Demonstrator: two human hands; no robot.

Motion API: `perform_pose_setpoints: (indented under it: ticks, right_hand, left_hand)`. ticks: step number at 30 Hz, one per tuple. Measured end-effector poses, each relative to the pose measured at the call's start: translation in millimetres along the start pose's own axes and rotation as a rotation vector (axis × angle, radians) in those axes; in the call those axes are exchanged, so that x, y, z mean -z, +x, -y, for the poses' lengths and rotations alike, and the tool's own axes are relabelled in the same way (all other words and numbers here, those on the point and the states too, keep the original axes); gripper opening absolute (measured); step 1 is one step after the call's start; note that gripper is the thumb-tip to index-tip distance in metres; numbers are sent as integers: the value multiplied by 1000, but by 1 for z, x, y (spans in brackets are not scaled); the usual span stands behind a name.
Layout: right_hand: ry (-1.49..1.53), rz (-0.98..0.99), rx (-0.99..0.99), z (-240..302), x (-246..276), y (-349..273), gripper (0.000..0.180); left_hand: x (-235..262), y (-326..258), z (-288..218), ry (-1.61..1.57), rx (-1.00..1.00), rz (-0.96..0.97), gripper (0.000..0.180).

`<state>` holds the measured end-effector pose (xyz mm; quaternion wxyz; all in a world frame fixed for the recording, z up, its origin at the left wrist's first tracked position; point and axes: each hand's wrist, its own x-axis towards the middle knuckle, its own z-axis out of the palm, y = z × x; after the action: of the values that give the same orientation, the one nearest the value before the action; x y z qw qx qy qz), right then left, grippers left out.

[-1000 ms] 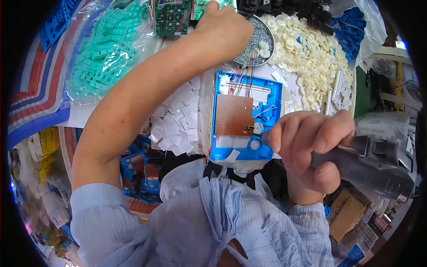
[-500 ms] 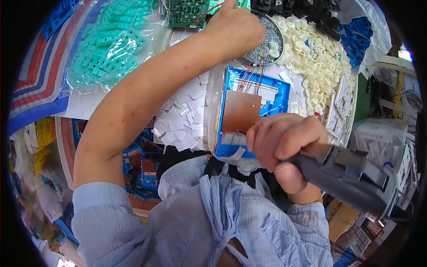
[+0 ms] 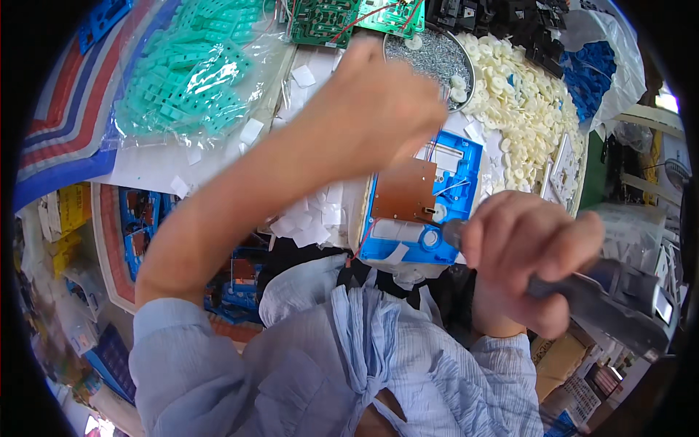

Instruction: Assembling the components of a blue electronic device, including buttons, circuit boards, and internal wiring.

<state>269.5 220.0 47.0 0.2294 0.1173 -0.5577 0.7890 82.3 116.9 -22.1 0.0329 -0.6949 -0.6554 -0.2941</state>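
Note:
My right hand (image 3: 531, 255) is wrapped round a black electric screwdriver (image 3: 619, 309), its front end close to the lower right of a blue plastic housing (image 3: 466, 197). A brown circuit board (image 3: 404, 191) lies inside the housing, with thin wires running from its top. Over the housing's upper left hangs my left hand (image 3: 386, 109), blurred, its fingers curled under; anything in them is hidden. Just beyond that hand stands a round metal dish (image 3: 472, 69) of small grey screws, with a few cream plastic discs on them.
Cream plastic discs (image 3: 520, 109) are heaped at the right. Green circuit boards (image 3: 324, 22) and black plastic parts (image 3: 535, 33) lie at the back. A clear bag of turquoise parts (image 3: 186, 80) sits far left; white paper pieces (image 3: 309, 226) are scattered beside the housing.
My left hand has moved back from the screw dish toward me, over the housing. My right hand has shifted right and slightly down with the electric screwdriver, uncovering the housing's lower right corner.

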Motion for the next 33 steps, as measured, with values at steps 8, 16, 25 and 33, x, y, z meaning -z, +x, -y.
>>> perform_pose_setpoints:
  ticks: [8,16,25,33]
  right_hand:
    - [-37,50,25,-3,-13,7,32]
    - [-64,7,-18,-9,-18,9,33]
    - [-101,-61,-26,-50,1,19,27]
    - [-328,-52,-114,-51,-12,20,35]
  left_hand:
    - [-8,-87,-67,-452,209,-105,27]
    - [-7,-91,-71,-221,231,-218,27]
    - [-6,-101,-77,-100,267,-56,27]
    - [-7,-102,-79,-85,282,-53,22]
